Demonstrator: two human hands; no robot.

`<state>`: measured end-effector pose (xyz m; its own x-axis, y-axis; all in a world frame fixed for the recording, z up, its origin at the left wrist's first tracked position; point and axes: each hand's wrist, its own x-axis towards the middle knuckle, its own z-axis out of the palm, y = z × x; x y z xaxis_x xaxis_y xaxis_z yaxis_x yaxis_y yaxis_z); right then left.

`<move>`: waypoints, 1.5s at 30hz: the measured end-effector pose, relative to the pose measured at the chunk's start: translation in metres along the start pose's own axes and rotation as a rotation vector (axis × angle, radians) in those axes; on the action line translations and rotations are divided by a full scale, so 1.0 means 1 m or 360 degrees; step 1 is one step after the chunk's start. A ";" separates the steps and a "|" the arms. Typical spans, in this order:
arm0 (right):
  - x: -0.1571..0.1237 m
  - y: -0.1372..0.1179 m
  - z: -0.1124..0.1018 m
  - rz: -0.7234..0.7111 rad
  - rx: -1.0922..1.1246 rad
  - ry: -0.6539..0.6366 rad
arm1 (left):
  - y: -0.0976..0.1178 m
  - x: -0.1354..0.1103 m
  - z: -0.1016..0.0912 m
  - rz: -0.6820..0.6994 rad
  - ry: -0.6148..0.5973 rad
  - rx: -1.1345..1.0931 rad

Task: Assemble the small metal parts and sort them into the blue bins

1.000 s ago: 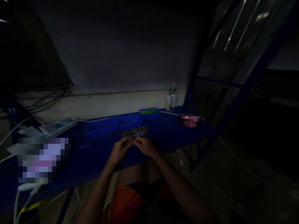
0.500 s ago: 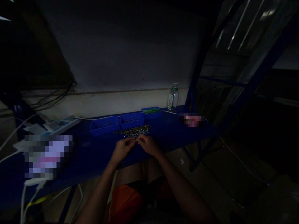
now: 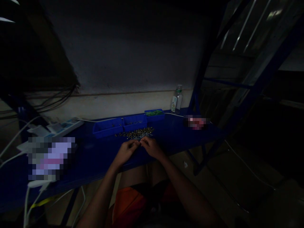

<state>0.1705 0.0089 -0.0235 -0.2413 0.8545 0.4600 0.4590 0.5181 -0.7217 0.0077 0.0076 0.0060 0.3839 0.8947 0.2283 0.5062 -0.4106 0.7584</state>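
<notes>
My left hand (image 3: 127, 150) and my right hand (image 3: 152, 147) meet fingertip to fingertip above the near part of a blue table (image 3: 95, 161). Both are closed in a pinch, and whatever lies between the fingers is too small and dark to name. Just beyond the fingertips is a heap of small brass-coloured metal pieces (image 3: 140, 131). Silvery pin-like pieces (image 3: 144, 136) lie along its near side, partly hidden by my right hand.
Behind the heap stand a long blue bin (image 3: 106, 129), a middle blue bin (image 3: 134, 126) with some metal pieces, and a bin of green pieces (image 3: 154, 113). A clear bottle (image 3: 177, 100) stands back right. A white power strip (image 3: 68, 125) with cables lies left.
The view has shifted slightly. My hands stay together at the near side of the heap, with only a small shift of the fingers.
</notes>
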 end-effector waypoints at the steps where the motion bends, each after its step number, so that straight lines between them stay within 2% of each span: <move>1: 0.000 0.000 0.000 -0.0002 0.0012 0.0003 | 0.001 0.000 0.000 -0.0002 -0.0003 -0.0018; 10: 0.000 0.001 0.001 -0.0038 0.0047 0.0069 | 0.000 0.003 -0.001 -0.0022 -0.0028 -0.0107; 15: 0.003 0.006 0.002 0.0054 0.0068 0.0145 | -0.007 0.002 -0.001 0.0000 0.0137 -0.0084; 19: 0.005 0.011 0.005 0.0059 0.0071 0.0155 | -0.011 0.002 0.000 0.0008 0.0146 -0.0087; 25: 0.001 0.004 0.006 -0.0008 -0.0100 -0.0039 | -0.015 0.005 0.000 0.0018 0.0217 -0.0139; 32: 0.000 0.002 0.007 0.0006 -0.0303 -0.0064 | -0.011 0.005 0.001 0.0030 0.0169 -0.0125; 38: 0.005 0.004 0.005 0.0031 -0.0071 -0.0044 | -0.012 0.005 0.000 0.0029 0.0244 -0.0139; 41: 0.007 0.005 0.004 0.0122 0.0025 0.0030 | -0.013 0.004 0.000 0.0061 0.0213 -0.0097; 45: 0.007 0.006 0.005 0.0156 0.0155 -0.0011 | -0.015 0.004 0.002 0.0098 0.0189 0.0022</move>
<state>0.1677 0.0178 -0.0273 -0.2052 0.9013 0.3815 0.3958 0.4329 -0.8099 0.0028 0.0166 -0.0054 0.3208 0.8820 0.3453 0.4952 -0.4670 0.7326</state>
